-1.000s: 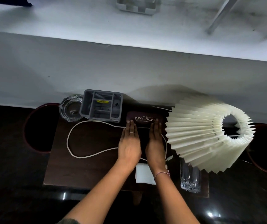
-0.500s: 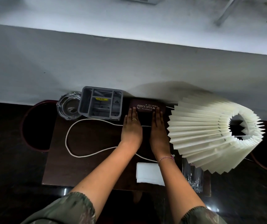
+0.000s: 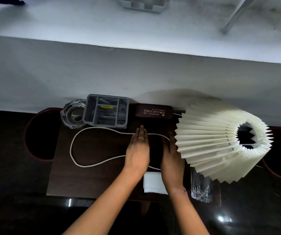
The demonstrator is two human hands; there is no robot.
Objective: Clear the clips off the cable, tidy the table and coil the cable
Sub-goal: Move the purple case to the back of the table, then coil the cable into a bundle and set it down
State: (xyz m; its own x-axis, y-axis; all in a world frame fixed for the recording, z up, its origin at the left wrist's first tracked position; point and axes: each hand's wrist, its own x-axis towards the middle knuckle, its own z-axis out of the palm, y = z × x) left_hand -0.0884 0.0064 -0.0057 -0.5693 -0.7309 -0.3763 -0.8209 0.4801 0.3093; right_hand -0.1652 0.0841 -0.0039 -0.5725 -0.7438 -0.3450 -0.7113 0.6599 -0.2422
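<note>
Dark spectacle case (image 3: pixel 153 111) lettered "PRINCE OPTICALS". Left hand (image 3: pixel 138 150) and right hand (image 3: pixel 171 158) flat over white cable (image 3: pixel 92 164), fingers pressed together, gripping nothing.

bare table (image 3: pixel 92 180) left of cable (image 3: pixel 71 146) loop, lampshade (image 3: pixel 221 143) crowding right, organizer (image 3: pixel 105 112) behind

You're in a home room: a small wooden side table (image 3: pixel 92 177) against a white wall, pleated lampshade (image 3: pixel 209 141), glass ashtray (image 3: pixel 72 114).

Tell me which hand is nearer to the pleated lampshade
Right. The right hand lies flat on the table right beside the lampshade, at its near edge; the left hand rests further off, on the cable.
</note>
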